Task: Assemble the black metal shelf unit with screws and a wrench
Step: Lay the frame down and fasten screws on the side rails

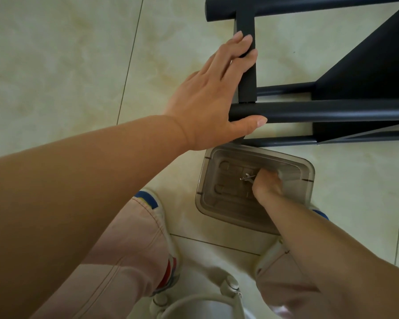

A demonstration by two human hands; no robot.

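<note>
The black metal shelf unit lies on its side on the tiled floor at the upper right. My left hand rests against its end frame, fingers straight over the flat crossbar, thumb under a round tube. My right hand reaches into a clear plastic box on the floor below the shelf. Its fingers are curled and pinch a small silver wrench inside the box.
Beige floor tiles surround the shelf. My knees in light trousers and striped shoes flank the box. A white stool frame shows at the bottom edge.
</note>
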